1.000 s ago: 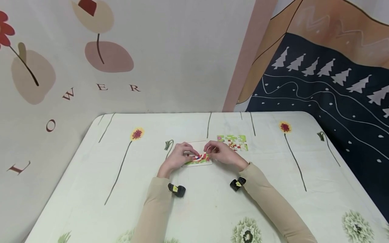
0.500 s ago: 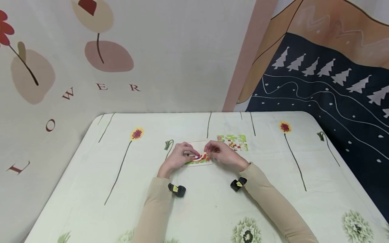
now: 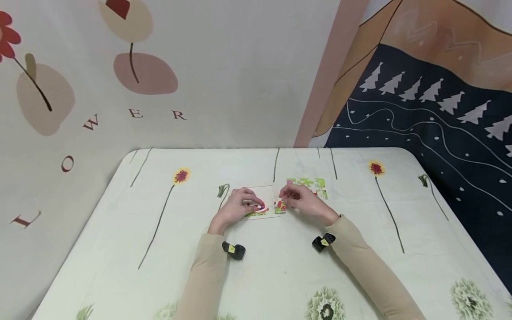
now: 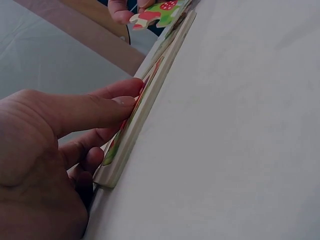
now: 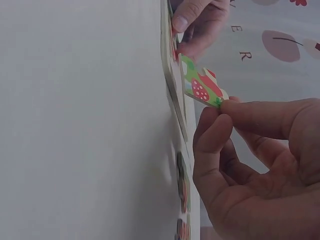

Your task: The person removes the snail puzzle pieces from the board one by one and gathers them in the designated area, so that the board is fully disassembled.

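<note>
A shallow wooden puzzle board (image 3: 262,192) lies on the table, with colourful pieces along its near side. My left hand (image 3: 238,204) rests over its left part. In the left wrist view, the thumb and forefinger tips of my left hand (image 4: 75,115) press close together on the pieces in the frame (image 4: 137,125). My right hand (image 3: 306,202) pinches a green jigsaw piece (image 3: 280,206) by its edge, at the board's right side. The right wrist view shows this jigsaw piece (image 5: 200,85) tilted, with a red spotted mushroom on it, between the thumb and forefinger of my right hand (image 5: 265,155).
Several other jigsaw pieces (image 3: 306,182) lie in a group just behind my right hand, partly hidden by it. A pale flower-print cloth (image 3: 276,266) covers the table. Each wrist wears a small black camera, such as the right one (image 3: 323,242).
My right hand has moved to the right, drawing the mushroom piece away from the pieces under my left hand. My left hand stays in place. The head view has shifted slightly.
</note>
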Available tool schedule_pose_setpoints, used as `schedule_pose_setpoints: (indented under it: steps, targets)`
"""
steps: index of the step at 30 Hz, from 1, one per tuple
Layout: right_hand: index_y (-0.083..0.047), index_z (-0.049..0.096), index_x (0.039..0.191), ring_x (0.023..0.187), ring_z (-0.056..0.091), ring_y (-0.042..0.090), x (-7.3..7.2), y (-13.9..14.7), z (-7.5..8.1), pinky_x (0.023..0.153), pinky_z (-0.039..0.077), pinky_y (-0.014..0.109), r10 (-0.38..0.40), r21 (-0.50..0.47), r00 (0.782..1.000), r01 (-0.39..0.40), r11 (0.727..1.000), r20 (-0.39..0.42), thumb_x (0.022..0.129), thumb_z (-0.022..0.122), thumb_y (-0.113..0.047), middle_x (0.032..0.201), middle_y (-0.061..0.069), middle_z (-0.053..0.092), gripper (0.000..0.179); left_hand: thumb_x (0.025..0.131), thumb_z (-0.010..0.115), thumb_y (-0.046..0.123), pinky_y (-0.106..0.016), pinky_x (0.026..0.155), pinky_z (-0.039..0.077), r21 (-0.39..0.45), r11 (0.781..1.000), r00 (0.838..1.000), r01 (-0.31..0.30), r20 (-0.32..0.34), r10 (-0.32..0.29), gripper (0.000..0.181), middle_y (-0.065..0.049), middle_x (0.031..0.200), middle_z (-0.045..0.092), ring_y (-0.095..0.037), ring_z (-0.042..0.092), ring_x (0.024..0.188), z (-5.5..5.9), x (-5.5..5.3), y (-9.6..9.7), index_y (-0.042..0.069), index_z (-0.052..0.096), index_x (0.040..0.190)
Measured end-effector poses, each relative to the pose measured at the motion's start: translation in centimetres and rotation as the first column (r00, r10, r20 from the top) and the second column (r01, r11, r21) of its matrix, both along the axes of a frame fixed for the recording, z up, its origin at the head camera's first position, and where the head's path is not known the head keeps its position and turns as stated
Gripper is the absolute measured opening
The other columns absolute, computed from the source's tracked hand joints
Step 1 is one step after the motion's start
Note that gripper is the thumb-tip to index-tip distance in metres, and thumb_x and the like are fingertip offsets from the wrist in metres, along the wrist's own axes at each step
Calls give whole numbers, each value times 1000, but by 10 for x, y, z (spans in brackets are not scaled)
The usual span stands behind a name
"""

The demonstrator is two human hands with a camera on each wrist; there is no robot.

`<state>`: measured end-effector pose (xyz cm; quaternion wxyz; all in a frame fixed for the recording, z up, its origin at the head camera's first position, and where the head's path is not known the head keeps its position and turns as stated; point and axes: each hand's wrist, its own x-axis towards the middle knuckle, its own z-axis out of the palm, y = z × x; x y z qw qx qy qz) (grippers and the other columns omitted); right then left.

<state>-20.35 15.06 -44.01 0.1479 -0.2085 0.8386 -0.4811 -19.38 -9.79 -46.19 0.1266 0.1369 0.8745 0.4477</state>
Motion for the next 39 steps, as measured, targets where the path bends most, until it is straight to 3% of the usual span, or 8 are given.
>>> schedule_pose_setpoints:
  steps: [6,14,33,39]
  targets:
    - [3,64,106,79,56,15,-2,11,0,69,48,21,-27,-24,1000,27,999,16,93,57,2,93,15,63,14,89,69,3,-46,102,36,3,1000,1000,-3,2,3,18,-7,117,60,-27,42,120,0,0,0,11,79,102]
    - [4,65,107,80,57,16,-1,26,0,69,48,22,-42,-18,999,42,999,12,93,58,2,97,18,64,15,87,71,2,-42,98,36,-14,1000,998,27,-56,-27,18,-9,114,62,-28,44,116,1,0,0,11,79,101]
    - [1,64,107,86,56,16,2,62,2,74,48,23,-58,92,998,57,994,10,95,59,-1,99,15,64,14,86,71,2,-42,98,35,-11,999,999,31,-43,-32,20,-9,115,60,-28,42,118,0,0,-2,12,79,102]
    - [3,64,107,85,58,16,6,69,3,73,49,23,-57,88,998,57,995,3,93,59,0,98,18,64,15,86,71,2,-42,98,35,-3,1000,999,24,-39,-24,20,-8,113,61,-27,41,118,-1,0,-3,12,79,101]
